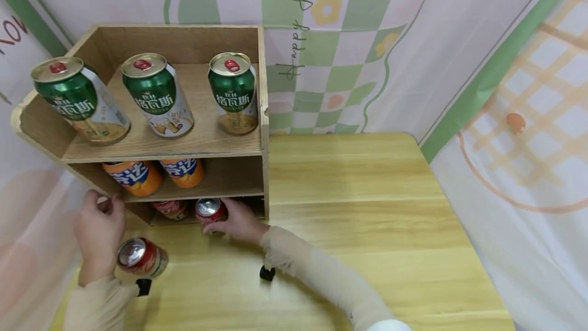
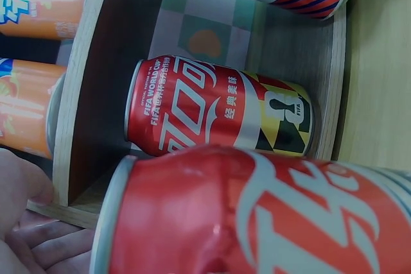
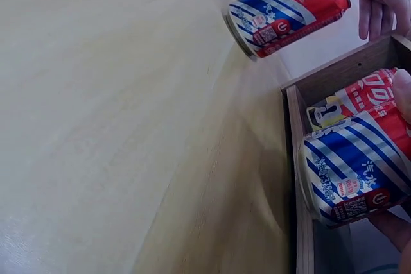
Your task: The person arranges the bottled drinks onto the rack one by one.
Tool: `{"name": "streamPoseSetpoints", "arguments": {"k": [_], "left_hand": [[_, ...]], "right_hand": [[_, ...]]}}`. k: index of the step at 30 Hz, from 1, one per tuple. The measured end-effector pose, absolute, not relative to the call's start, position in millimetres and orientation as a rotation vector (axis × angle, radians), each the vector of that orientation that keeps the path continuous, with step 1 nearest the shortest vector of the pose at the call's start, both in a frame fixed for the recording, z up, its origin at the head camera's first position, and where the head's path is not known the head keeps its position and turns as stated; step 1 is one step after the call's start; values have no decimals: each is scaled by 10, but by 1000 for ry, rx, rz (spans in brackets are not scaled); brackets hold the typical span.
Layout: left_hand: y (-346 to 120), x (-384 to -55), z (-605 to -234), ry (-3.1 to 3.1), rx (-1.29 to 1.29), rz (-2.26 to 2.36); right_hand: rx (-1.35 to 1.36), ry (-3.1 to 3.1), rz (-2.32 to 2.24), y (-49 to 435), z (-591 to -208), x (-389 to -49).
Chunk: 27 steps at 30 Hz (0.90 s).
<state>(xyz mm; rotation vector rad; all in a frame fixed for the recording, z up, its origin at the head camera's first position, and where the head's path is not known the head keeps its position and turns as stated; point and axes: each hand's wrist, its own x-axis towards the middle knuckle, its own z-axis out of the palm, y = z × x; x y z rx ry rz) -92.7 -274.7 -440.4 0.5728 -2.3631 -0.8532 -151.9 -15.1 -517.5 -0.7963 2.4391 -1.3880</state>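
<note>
My right hand (image 1: 241, 221) grips a red cola can (image 1: 210, 208) by its side, at the front opening of the wooden shelf's (image 1: 193, 193) bottom compartment. In the right wrist view the blue-and-white striped side of this can (image 3: 353, 165) shows. Another red cola can (image 2: 218, 110) stands deeper in that compartment, to the left. My left hand (image 1: 101, 229) holds the shelf's left front edge, thumb on one side of the board and fingers on the other. Just right of the left wrist, a third cola can (image 1: 143, 258) stands on the table in front of the shelf.
Two orange soda cans (image 1: 133, 178) stand in the middle compartment. Three green-and-white cans (image 1: 158, 96) are on the top level. The wood-grain table (image 1: 367, 218) extends to the right, and a patterned curtain (image 1: 331, 55) hangs behind the shelf.
</note>
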Motion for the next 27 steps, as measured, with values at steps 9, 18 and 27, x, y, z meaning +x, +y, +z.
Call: {"name": "streamPoseSetpoints", "arguments": {"k": [9, 18, 27], "left_hand": [[-2753, -943, -4406, -2357, 570, -837], [-2786, -940, -4427, -2366, 591, -866], [-2763, -929, -4417, -2375, 591, -843]], "right_hand": [[-792, 2416, -1393, -185, -5135, -1588], [-799, 2380, -1402, -238, -5159, -1648], [-774, 2342, -1354, -309, -5164, -1684]]}}
